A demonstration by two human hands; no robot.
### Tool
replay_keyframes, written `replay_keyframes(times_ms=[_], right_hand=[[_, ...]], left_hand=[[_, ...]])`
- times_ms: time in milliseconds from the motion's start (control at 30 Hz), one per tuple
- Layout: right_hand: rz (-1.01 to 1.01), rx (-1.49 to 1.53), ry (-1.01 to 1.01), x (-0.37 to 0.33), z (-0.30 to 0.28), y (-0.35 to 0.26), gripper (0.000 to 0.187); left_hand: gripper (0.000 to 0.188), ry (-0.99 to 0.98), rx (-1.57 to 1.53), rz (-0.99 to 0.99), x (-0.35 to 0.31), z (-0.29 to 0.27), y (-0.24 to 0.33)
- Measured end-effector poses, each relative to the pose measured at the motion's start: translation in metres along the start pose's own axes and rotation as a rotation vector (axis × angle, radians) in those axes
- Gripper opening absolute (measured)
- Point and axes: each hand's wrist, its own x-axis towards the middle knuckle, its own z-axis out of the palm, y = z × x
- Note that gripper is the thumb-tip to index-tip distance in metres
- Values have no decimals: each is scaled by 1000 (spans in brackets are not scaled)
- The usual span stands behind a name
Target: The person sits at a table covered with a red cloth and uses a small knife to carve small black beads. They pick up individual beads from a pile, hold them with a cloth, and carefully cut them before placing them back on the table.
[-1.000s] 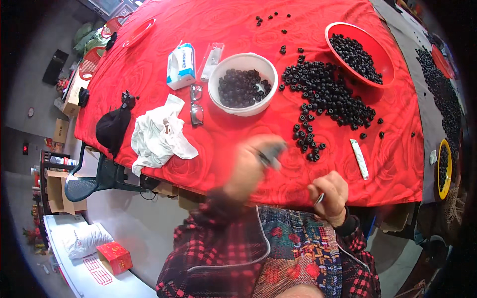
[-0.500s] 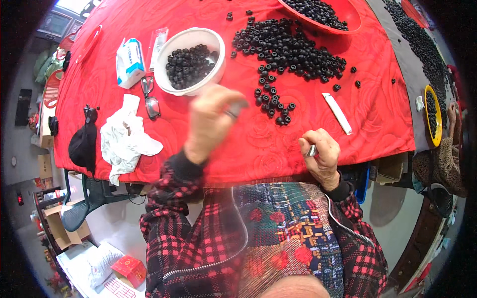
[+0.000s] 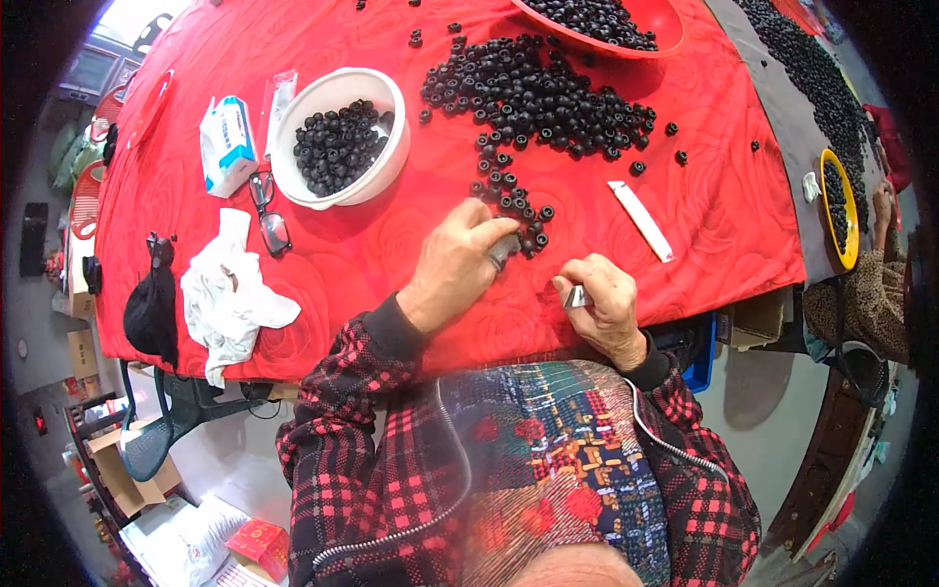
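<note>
My left hand (image 3: 452, 262) lies at the near end of a strand of small round black pieces with holes (image 3: 509, 184). Its fingers are curled together against these pieces, with something grey around or in them; whether a piece is pinched there is hidden. To its right, my right hand (image 3: 604, 305) is closed on a small metal tool (image 3: 578, 296), its short shiny end poking out beside the thumb. A white bowl (image 3: 389, 168) to the left holds many of the black pieces. The main heap of pieces (image 3: 558, 103) spreads beyond both hands on the red tablecloth (image 3: 411, 323).
A red basin (image 3: 675, 24) of pieces stands at the far side. Rightward lies a white paper packet (image 3: 641, 221); leftward are glasses (image 3: 275, 231), a tissue pack (image 3: 228, 147), a white cloth (image 3: 230, 303) and a black mask (image 3: 149, 308). A co-worker's hand (image 3: 882, 203) is beside a yellow tray (image 3: 853, 249).
My left hand has moved from beside the white bowl rightward to the near end of the black pieces. My right hand still grips the metal tool. The whole view has shifted slightly.
</note>
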Motion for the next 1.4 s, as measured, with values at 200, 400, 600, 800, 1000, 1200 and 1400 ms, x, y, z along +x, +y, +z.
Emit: replay_keyframes(times_ms=[200,400,600,800,1000,1200,1400], right_hand=[[33,-1,-8,-2,1,0,20],[16,-5,-20,0,2,-1,20],[16,-22,-46,0,1,0,19],[28,58,-43,0,3,-1,18],[271,464,-134,20,-18,-15,32],[172,630,-291,32,-11,-27,30],[60,548,-236,27,-8,-20,32]], left_hand=[[17,-37,-271,-397,-3,-15,6],[22,-19,-26,-132,5,-13,-6],[21,-18,166,-112,9,-4,-4],[24,19,-139,-262,-4,-11,-3],[50,-44,-1318,-703,-18,-27,36],[43,-171,-1634,-853,-26,-24,52],[21,-370,-1485,-869,-37,-21,47]])
